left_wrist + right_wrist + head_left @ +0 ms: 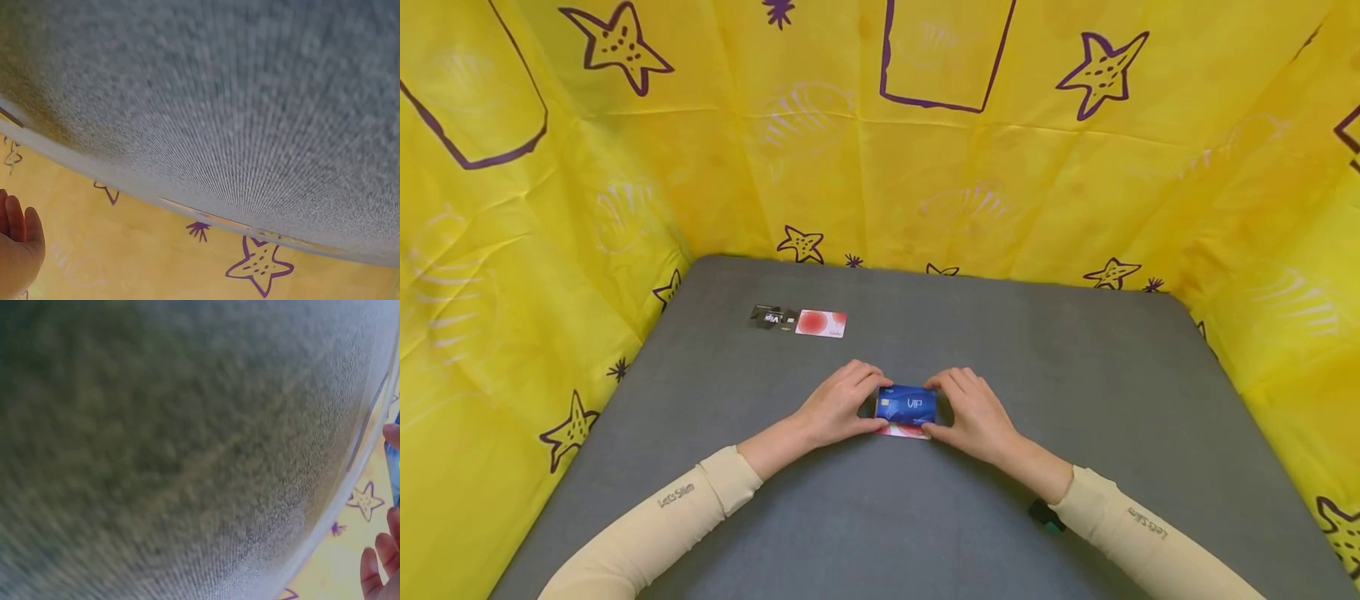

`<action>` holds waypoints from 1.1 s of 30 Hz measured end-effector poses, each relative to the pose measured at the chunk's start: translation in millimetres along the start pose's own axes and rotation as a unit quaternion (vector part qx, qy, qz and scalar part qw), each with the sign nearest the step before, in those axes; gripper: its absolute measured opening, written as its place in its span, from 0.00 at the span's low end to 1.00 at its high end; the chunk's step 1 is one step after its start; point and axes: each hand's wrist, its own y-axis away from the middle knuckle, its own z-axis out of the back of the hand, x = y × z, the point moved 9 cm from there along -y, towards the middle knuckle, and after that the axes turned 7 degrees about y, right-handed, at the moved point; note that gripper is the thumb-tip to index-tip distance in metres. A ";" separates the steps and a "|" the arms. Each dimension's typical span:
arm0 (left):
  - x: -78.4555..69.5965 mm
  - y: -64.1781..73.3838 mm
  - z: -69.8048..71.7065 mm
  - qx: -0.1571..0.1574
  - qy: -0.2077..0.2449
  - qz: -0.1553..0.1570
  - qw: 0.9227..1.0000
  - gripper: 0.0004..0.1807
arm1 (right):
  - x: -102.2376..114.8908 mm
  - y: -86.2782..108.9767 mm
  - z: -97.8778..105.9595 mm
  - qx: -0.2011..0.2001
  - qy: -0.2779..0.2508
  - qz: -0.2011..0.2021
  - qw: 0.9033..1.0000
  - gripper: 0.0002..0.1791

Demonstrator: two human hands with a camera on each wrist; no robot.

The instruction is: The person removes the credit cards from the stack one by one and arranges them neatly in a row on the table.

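A blue VIP card point(907, 405) is held by its two short sides between my hands in the head view. My left hand point(844, 403) pinches its left end, thumb at the lower corner and fingers at the upper one. Its right end is pinched the same way by my right hand point(973, 415). Below the blue card's lower edge shows a strip of a red and white card point(904, 431); the rest of it is hidden. The right wrist view catches part of the blue card point(392, 464) beside the right fingers; the left wrist view shows only part of the left hand point(22, 253).
On the grey table point(1000, 342), farther back and left, a black VIP card point(772, 317) lies next to another red and white card point(821, 323). Yellow cloth point(865, 167) with starfish drawings hangs around the table. A dark object point(1046, 516) shows by the right sleeve.
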 end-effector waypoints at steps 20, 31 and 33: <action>18.9 -10.8 12.9 -0.017 -0.025 -0.012 0.999 0.30 | -9.2 -29.3 -4.1 0.009 0.033 0.011 0.999 0.32; 37.2 -15.4 14.0 -0.012 -0.025 -0.014 1.000 0.29 | -14.7 -46.0 -10.4 0.011 0.038 0.012 0.999 0.32; 41.0 -16.2 14.3 -0.010 -0.019 -0.014 1.000 0.29 | -15.8 -49.2 -11.9 0.012 0.037 0.012 0.999 0.32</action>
